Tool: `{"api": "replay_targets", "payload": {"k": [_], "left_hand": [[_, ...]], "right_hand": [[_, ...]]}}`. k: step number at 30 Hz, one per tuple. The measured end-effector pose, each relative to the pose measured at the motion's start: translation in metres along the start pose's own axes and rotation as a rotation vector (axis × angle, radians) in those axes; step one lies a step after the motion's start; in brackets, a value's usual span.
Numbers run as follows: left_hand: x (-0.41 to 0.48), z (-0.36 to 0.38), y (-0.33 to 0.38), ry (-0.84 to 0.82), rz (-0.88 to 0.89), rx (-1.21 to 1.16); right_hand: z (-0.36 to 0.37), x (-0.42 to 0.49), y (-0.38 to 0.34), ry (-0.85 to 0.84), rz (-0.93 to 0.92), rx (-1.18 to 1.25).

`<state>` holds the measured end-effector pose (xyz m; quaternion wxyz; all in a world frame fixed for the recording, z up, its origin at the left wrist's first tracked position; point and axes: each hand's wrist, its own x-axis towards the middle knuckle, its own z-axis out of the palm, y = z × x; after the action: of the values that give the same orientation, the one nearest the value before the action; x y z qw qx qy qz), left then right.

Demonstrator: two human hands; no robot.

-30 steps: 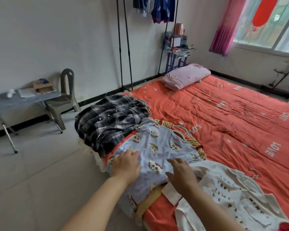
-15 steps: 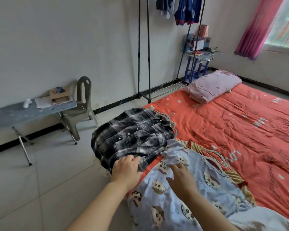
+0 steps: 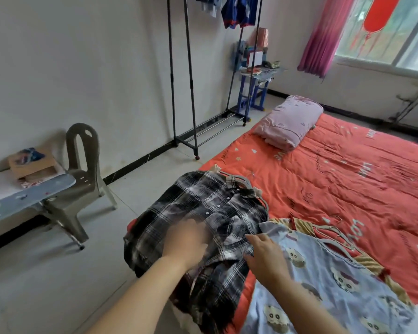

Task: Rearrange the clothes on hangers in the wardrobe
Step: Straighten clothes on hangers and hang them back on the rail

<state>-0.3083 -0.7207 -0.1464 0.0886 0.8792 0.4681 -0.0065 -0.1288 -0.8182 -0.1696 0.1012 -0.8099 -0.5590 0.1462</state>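
A black-and-white plaid shirt [image 3: 203, 208] on a grey hanger [image 3: 241, 183] lies at the corner of the bed. To its right lies a light-blue cartoon-print garment [image 3: 336, 285] on another hanger [image 3: 333, 237]. My left hand [image 3: 187, 242], blurred by motion, reaches over the plaid shirt with fingers spread. Where the two garments meet, my right hand [image 3: 266, 256] rests flat, its fingertips on the plaid shirt. A black clothes rack [image 3: 179, 92] stands by the wall with blue clothes [image 3: 239, 10] hanging at its top.
The bed has an orange-red quilt [image 3: 348, 177] with a folded pink blanket [image 3: 290, 121] at its far end. A grey plastic chair [image 3: 82, 169] and an ironing board [image 3: 22, 198] stand to the left. A small blue desk [image 3: 253, 88] stands behind the rack.
The view and both hands have shifted left, from the blue cartoon garment onto the plaid shirt. The white printed shirt has dropped out of view.
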Motion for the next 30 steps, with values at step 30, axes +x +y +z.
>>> {"api": "replay_targets", "payload": {"k": [30], "left_hand": [[0.422, 0.105, -0.041, -0.279, 0.390, 0.065]], "right_hand": [[0.085, 0.358, 0.078, -0.043, 0.401, 0.094]]}}
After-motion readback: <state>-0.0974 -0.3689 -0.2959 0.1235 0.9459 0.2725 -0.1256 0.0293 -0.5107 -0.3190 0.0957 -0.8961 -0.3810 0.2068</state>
